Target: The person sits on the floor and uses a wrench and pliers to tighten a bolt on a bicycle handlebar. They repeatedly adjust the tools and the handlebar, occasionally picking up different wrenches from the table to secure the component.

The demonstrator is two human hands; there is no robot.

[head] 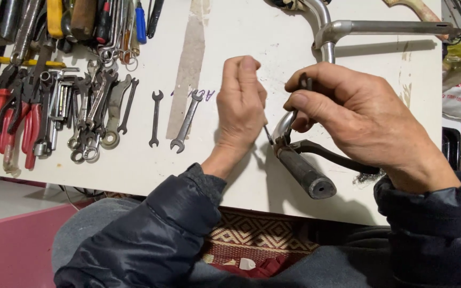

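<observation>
A chrome bicycle handlebar (326, 32) is laid across the white worktop (230, 32), its near end — fitted with a dark grey rubber grip (305, 173) and a black brake lever (332, 154) — pointing toward the front edge of the worktop. Both hands are closed over the clamp area just above the grip.

The left hand (241, 106) is curled shut, knuckles upward, with the thumb and forefinger pinched at the top. A thin dark tool (268, 133) is seen emerging from under its heel, its tip touching the metal clamp where lever and bar meet; what kind of tool it is cannot be told, since most of it is hidden in the fist.

The right hand (358, 117) is closed from the other side. A small dark part (305, 82) is pinched between its thumb and forefinger, and the bend of the bar is covered by the remaining fingers. The palm is held over the brake lever, which is seen running out beneath the wrist.

Both arms are covered by dark padded sleeves (150, 234).

To the left of the hands, well apart from them, two small open-ended spanners (156, 118) are laid singly on the worktop. Further left, a dense cluster of spanners (94, 114) is spread out, and red-handled pliers (6, 117) are lying at the far left edge. Screwdrivers (141, 24) with coloured handles are heaped at the back left corner.
</observation>
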